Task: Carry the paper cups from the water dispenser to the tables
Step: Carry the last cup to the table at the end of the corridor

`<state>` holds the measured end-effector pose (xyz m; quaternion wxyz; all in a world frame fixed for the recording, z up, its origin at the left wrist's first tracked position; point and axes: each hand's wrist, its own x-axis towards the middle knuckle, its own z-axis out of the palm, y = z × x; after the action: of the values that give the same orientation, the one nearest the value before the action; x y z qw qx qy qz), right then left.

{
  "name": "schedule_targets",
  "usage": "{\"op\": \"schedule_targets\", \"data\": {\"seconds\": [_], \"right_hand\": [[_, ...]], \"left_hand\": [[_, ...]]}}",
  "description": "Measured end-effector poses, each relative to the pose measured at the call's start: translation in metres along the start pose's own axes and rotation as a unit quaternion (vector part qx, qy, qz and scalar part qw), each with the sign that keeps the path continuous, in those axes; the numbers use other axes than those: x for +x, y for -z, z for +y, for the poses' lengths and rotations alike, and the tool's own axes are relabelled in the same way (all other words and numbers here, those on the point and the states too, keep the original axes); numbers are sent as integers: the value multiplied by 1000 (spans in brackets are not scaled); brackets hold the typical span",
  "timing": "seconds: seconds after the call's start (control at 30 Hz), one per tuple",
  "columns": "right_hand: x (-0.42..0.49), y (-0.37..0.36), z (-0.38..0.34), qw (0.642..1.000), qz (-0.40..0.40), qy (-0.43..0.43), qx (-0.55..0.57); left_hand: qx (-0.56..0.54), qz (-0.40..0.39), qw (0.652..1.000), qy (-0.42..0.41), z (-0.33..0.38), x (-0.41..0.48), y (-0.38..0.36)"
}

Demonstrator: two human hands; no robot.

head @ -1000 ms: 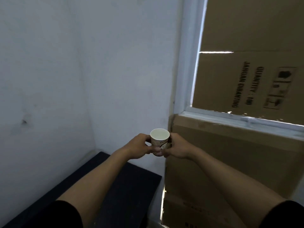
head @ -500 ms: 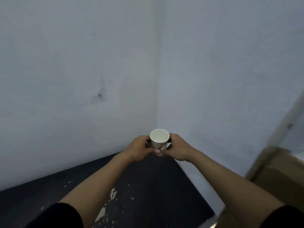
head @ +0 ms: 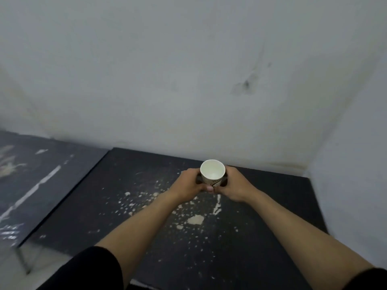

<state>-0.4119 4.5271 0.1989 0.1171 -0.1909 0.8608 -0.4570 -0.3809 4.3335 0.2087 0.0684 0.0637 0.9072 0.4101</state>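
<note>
Cup (head: 212,174) upright, inside white, clasped between left hand (head: 188,185), right hand (head: 236,186).

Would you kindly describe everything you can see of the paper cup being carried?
The paper cup is small, with a white inside and a pale outer wall bearing a dark print too blurred to read. It stands upright, mouth open toward the camera; whether it holds liquid cannot be told. The left hand and right hand clasp it from either side, a thumb tip across its lower front. It is held above the dark, paint-speckled table, not resting on it.
</note>
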Motion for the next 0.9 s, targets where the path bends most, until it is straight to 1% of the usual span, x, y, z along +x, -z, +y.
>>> {"op": "schedule_targets", "data": {"seconds": [0.17, 0.33, 0.53, 0.63, 0.77, 0.9], "right_hand": [[22, -55, -2, 1000, -30, -1, -3], [31, -94, 13, 999, -40, -17, -10], [36, -139, 47, 998, -47, -38, 13], [43, -162, 69, 997, -53, -44, 19], [51, -189, 103, 996, -59, -65, 36], [57, -209, 130, 993, -59, -90, 49]], "left_hand": [[-2, 23, 999, 39, -53, -16, 12], [-29, 32, 998, 44, -100, -23, -1], [-47, 26, 997, 59, -155, -25, -28], [-43, 44, 996, 71, -181, -22, -43], [-81, 67, 992, 68, -213, -21, -69], [-86, 79, 989, 87, -239, -17, -90]]}}
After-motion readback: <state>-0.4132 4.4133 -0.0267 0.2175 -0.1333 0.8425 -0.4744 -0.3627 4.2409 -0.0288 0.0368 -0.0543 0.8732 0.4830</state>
